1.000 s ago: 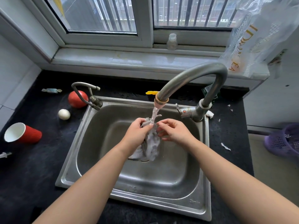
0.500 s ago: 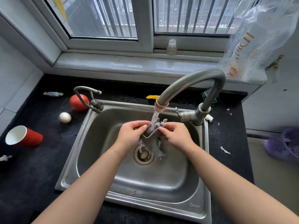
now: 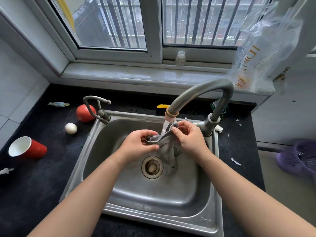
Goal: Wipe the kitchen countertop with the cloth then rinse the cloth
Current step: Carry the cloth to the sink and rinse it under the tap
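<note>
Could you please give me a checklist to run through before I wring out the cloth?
1. Water flows from the faucet onto the cloth: ok.
2. Left hand grips one edge of the cloth: ok.
3. Right hand pinches the other edge: ok.
4. Cloth hangs inside the sink: ok.
5. Drain free of debris: not ok, a pale lump sits in it.
6. Cloth rinsed clean: cannot tell.

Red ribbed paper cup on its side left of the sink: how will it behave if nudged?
Red ribbed paper cup lies on its side on the black countertop, so it would probably roll in an arc. It looks empty and thin-walled: likely light, easily crushed.
</note>
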The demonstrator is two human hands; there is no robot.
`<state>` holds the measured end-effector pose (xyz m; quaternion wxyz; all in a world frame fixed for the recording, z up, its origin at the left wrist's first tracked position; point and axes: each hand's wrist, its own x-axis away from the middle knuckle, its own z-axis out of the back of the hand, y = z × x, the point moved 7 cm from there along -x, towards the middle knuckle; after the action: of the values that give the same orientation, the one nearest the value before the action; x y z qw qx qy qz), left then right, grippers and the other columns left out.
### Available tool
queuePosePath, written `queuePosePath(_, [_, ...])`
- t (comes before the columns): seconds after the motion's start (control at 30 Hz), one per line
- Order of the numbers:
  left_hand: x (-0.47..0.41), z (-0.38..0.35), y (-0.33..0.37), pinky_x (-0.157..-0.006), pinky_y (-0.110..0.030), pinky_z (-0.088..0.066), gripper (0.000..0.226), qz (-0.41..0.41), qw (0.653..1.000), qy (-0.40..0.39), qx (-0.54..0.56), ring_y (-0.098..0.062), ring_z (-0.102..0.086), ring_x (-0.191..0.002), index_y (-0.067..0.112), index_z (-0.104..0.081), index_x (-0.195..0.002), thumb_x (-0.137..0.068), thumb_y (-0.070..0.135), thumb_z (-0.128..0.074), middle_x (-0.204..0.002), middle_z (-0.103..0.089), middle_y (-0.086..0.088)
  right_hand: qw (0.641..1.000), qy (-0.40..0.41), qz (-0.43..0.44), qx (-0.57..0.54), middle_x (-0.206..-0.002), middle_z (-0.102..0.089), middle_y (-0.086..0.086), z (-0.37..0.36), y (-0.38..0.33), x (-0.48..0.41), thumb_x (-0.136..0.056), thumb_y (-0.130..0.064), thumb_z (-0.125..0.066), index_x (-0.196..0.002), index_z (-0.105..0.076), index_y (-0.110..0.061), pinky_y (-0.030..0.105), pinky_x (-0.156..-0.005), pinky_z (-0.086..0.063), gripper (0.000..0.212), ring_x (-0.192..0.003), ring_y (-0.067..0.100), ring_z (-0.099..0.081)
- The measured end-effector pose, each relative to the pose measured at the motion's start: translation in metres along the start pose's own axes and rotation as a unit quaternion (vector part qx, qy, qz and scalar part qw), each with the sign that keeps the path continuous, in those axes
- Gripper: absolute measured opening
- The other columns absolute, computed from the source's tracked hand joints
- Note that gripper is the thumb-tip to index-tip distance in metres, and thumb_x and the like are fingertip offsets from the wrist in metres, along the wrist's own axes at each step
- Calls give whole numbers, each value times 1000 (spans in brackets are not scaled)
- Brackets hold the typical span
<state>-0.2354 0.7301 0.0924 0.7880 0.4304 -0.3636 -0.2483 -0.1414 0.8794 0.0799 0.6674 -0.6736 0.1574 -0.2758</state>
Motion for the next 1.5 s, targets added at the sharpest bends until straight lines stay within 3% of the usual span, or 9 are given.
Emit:
queuePosePath(0.3, [5,25,1,-70,-17,-44,10,-68,979,138,-136,-4,-56,-80,24,-66,-77,-85,29,-64,-90,-59,9,998,47,-11,29,-80,-67,0,17,3,11,-83,-15,-68,-82,-62,-26,21,-69,-51,13,-75,12,-62])
queuePosePath(0.5, [-2,-13,-15,-65,-31,-56,16,83,952,132,265,-21,-63,-78,12,-58,-88,-95,23,-49,-87,-65,-12,994,-100,-4,38,-81,-65,-8,-25,2,5,-83,-16,-68,-78,-66,-29,11,-66,-45,14,-72,3,-59])
queuePosePath(0.6, [-3,-18,-5,-65,-34,-55,16,67,956,134,252,-21,-63,-75,12,-56,-86,-96,21,-48,-84,-65,-9,989,-109,-11,96,-103,-56,-9,-31,17,2,-73,-29,-75,-83,-59,-36,2,-71,-41,20,-93,-3,-55])
queuePosePath(0.73, [-4,-7,-3,-66,-36,-58,21,66,954,117,269,-19,-68,-70,12,-58,-86,-97,22,-43,-77,-69,-5,977,-179,-63,94,-115,-59,-6,-34,54,6,-56,-40,-84,-114,-48,-34,28,-88,-50,69,-107,8,-57])
queuePosePath(0.87, [-11,-6,-4,-58,-35,-53,28,85,906,101,403,-15,-59,-63,15,-48,-78,-100,25,-34,-67,-55,1,961,-198,-72,178,-103,-66,-9,-38,75,1,-74,-33,-70,-101,-63,-36,37,-87,-53,28,-97,13,-63])
queuePosePath(1.03, [-13,3,-51,-94,-41,-48,53,187,915,196,300,-23,-57,-97,7,-32,-110,-81,31,-69,-105,-48,-11,973,-114,-149,131,-105,-61,-6,-27,88,-7,-89,-25,-52,-110,-58,-24,30,-86,-46,23,-100,14,-57])
queuePosePath(1.13, [-12,-7,-62,-69,-22,-44,57,211,926,230,214,-12,-45,-80,14,-21,-111,-78,-5,-62,-103,-36,-9,981,-92,-172,14,-99,-64,1,-31,76,-2,-77,-21,-48,-103,-58,-22,32,-80,-47,28,-92,15,-58])
queuePosePath(1.3, [-10,-51,-76,-66,-32,-44,16,354,885,81,293,-19,-53,-61,18,-57,-94,-87,22,-43,-85,-61,-9,992,-65,-98,-45,-81,-62,8,-32,50,2,-80,-28,-61,-91,-59,0,28,-70,-46,30,-73,13,-56])
queuePosePath(1.5, [-21,-77,-50,-64,-30,-50,52,316,870,-43,376,-19,-65,-58,18,-75,-62,-89,50,-42,-60,-70,-5,987,-95,-108,-74,-62,-61,0,-44,44,6,-71,-26,-72,-70,-62,-9,21,-56,-44,20,-58,10,-55])
